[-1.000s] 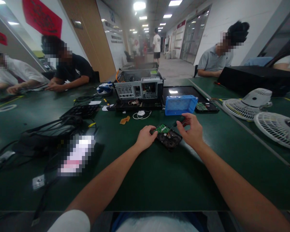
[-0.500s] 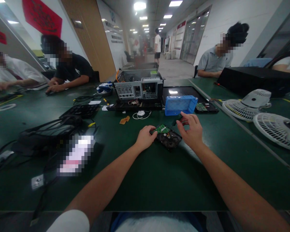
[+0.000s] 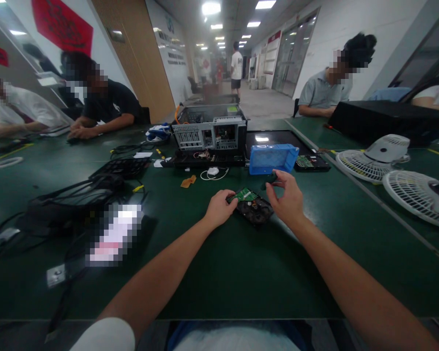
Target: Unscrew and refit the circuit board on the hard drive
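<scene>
A hard drive [image 3: 255, 210] with a green circuit board [image 3: 246, 194] on its upper side lies on the green table in front of me. My left hand [image 3: 221, 207] grips its left corner between thumb and fingers. Above the drive's right side, my right hand [image 3: 287, 195] pinches the dark handle of a screwdriver [image 3: 268, 181], tilted with its lower end toward the drive. Whether the screwdriver's tip touches a screw is too small to tell.
Beyond the drive stand a blue plastic bin [image 3: 272, 160] and an opened computer case [image 3: 210, 131]. Another board in a black tray [image 3: 312, 163] lies to the right, near white fan parts [image 3: 362, 158]. Left are cables, a black strapped item [image 3: 76, 204] and a lit phone [image 3: 115, 236]. Co-workers sit at both sides.
My right hand has shifted slightly left with the screwdriver. My left hand and the hard drive have stayed in place. A person in the background has moved a little.
</scene>
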`<state>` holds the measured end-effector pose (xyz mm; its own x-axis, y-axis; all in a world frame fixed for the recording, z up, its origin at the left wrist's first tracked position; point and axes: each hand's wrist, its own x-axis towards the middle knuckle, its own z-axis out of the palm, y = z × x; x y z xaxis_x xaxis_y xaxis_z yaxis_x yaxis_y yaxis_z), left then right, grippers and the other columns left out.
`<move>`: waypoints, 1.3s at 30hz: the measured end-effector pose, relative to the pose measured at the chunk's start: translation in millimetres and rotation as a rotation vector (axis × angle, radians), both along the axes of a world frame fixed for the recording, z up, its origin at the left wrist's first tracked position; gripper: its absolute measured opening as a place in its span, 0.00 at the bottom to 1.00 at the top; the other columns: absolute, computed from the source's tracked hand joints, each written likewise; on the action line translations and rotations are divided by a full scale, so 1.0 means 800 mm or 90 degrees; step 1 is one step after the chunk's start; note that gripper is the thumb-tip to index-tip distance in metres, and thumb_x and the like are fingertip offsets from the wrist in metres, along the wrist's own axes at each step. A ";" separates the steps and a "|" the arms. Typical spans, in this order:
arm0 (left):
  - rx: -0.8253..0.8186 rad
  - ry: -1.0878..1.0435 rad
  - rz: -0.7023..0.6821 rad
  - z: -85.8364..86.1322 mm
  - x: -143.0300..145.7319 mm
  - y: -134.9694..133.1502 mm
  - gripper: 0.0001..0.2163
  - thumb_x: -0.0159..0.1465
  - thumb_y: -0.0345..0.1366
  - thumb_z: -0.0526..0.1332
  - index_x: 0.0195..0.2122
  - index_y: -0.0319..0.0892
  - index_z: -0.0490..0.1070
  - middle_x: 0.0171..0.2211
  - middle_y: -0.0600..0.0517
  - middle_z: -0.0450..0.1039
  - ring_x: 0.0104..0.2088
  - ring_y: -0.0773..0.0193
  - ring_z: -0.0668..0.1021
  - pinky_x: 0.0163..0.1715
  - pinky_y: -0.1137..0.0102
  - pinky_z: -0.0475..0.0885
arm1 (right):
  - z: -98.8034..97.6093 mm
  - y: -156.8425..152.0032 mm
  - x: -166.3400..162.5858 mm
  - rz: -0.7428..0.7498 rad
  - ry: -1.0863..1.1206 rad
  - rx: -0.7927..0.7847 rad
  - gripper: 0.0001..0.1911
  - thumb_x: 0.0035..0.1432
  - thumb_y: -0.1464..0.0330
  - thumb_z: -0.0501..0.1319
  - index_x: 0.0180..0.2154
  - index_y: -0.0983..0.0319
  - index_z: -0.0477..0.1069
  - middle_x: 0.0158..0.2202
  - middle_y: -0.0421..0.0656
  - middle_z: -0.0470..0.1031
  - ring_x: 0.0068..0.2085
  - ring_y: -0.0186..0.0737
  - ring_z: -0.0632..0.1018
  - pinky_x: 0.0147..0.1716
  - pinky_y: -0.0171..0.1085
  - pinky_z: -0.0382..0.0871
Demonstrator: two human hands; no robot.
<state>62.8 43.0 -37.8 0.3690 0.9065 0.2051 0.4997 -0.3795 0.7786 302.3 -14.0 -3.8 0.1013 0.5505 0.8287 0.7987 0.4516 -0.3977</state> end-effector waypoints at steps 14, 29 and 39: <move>0.000 -0.004 -0.001 0.001 0.000 0.000 0.12 0.69 0.39 0.63 0.51 0.43 0.76 0.49 0.47 0.75 0.25 0.71 0.78 0.26 0.73 0.75 | 0.006 -0.001 0.009 -0.034 -0.069 0.008 0.19 0.69 0.64 0.60 0.60 0.57 0.65 0.48 0.49 0.74 0.41 0.47 0.80 0.46 0.51 0.79; -0.005 -0.015 -0.007 0.000 0.001 0.001 0.12 0.69 0.38 0.63 0.52 0.43 0.76 0.49 0.48 0.75 0.24 0.72 0.78 0.26 0.72 0.75 | 0.004 0.001 0.010 -0.019 -0.037 0.035 0.18 0.67 0.65 0.63 0.56 0.57 0.65 0.54 0.51 0.73 0.44 0.49 0.80 0.43 0.50 0.81; -0.002 -0.016 -0.009 0.002 0.000 -0.001 0.12 0.69 0.38 0.63 0.52 0.43 0.76 0.49 0.47 0.75 0.24 0.72 0.78 0.26 0.72 0.75 | 0.011 -0.005 0.006 -0.009 -0.057 0.026 0.19 0.65 0.66 0.63 0.56 0.58 0.66 0.51 0.51 0.71 0.41 0.47 0.79 0.40 0.49 0.81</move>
